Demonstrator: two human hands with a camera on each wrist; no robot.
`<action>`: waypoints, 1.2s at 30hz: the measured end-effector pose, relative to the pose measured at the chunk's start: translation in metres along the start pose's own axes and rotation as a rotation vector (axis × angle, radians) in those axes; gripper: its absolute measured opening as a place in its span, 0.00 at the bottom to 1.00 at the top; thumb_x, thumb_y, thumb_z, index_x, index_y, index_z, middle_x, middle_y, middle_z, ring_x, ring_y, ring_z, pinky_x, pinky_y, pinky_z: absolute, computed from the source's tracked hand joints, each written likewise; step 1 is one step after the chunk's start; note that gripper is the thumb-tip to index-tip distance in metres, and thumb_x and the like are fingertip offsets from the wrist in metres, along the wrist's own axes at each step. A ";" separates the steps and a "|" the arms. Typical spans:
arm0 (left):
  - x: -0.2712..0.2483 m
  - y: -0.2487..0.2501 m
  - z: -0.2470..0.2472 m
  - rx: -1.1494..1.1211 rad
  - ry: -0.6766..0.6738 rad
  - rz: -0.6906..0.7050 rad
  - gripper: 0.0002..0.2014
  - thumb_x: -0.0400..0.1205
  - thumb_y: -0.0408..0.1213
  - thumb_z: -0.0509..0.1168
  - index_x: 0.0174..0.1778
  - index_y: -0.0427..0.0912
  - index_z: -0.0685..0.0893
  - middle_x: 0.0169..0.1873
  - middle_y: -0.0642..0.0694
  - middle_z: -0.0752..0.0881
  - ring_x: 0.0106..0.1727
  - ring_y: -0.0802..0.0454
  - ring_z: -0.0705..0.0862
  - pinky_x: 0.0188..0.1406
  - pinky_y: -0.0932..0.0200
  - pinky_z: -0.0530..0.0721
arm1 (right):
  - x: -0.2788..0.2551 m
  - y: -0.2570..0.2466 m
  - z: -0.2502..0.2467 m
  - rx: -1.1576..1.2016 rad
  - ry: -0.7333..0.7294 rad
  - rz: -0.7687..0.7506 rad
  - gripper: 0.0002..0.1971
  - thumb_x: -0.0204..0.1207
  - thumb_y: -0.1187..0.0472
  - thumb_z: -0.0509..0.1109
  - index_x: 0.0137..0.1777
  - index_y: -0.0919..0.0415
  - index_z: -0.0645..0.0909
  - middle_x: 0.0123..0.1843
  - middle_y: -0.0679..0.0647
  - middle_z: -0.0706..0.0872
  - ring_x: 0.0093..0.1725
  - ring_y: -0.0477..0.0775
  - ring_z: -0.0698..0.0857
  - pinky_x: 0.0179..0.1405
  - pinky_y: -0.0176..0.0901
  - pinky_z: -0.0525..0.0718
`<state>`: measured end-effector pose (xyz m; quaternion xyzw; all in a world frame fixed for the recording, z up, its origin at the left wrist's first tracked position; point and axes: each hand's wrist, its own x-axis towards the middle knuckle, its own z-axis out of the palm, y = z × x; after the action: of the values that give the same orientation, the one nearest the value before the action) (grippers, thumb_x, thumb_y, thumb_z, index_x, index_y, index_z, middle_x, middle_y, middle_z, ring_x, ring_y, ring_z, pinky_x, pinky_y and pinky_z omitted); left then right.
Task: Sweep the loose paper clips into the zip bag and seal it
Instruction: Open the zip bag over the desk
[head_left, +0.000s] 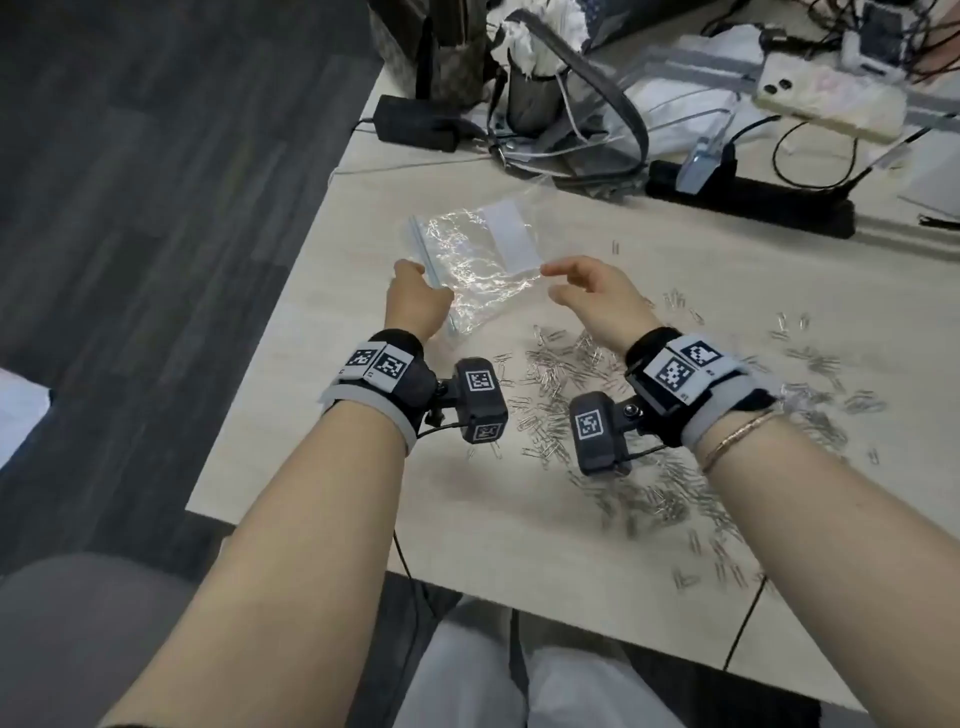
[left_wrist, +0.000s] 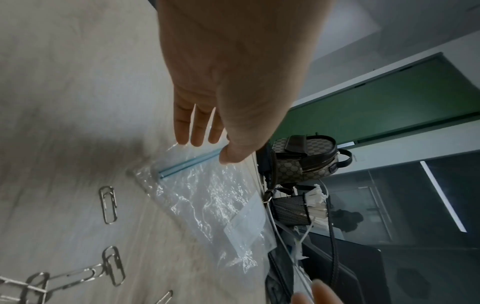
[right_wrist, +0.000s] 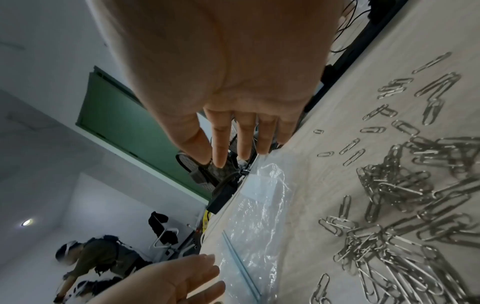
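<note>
The left hand (head_left: 418, 296) touches the bag (head_left: 480, 262) at its zip; whether it grips is unclear. The right hand (head_left: 597, 296) hovers open and empty. The flimsy bag may slide off the tabletop (head_left: 519, 545), and clips (head_left: 613, 410) may scatter.

Zip bag (head_left: 475, 265): clear thin plastic, crinkled, glossy w/ bright glints; pale blue plastic zip strip (left_wrist: 189, 163) along one edge, matt white label patch (head_left: 511, 236). Paper clips (head_left: 566, 384): bare silver metal wire, shiny, smooth. Table (head_left: 519, 530): pale wood-grain finish, matt, smooth. Wrist straps (head_left: 374, 387): black & grey cloth. Power strip (head_left: 753, 200): black plastic, matt.
</note>
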<state>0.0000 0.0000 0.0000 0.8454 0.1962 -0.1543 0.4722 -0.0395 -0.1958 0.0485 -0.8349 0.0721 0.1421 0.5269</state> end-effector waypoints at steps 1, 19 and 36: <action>0.001 0.001 -0.001 0.010 0.002 -0.004 0.24 0.81 0.33 0.64 0.72 0.35 0.65 0.69 0.35 0.74 0.67 0.41 0.76 0.55 0.58 0.74 | 0.005 0.001 0.002 -0.020 -0.007 -0.010 0.14 0.78 0.65 0.65 0.63 0.55 0.80 0.68 0.49 0.78 0.72 0.48 0.72 0.66 0.36 0.65; 0.044 -0.012 0.016 0.196 0.062 -0.057 0.05 0.77 0.31 0.62 0.45 0.38 0.81 0.47 0.44 0.85 0.52 0.45 0.83 0.45 0.59 0.76 | 0.057 0.015 0.016 -0.178 -0.199 0.039 0.17 0.79 0.63 0.64 0.68 0.54 0.78 0.81 0.54 0.64 0.80 0.49 0.62 0.67 0.33 0.55; 0.006 0.033 -0.003 -0.263 0.056 0.328 0.07 0.80 0.30 0.63 0.52 0.43 0.82 0.41 0.43 0.88 0.43 0.52 0.87 0.50 0.57 0.86 | 0.045 -0.017 0.024 0.026 -0.057 -0.057 0.17 0.75 0.72 0.64 0.59 0.54 0.82 0.67 0.50 0.80 0.66 0.52 0.79 0.66 0.40 0.75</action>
<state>0.0212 -0.0120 0.0229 0.8010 0.0874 -0.0251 0.5918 0.0043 -0.1655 0.0390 -0.8252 0.0351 0.1497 0.5435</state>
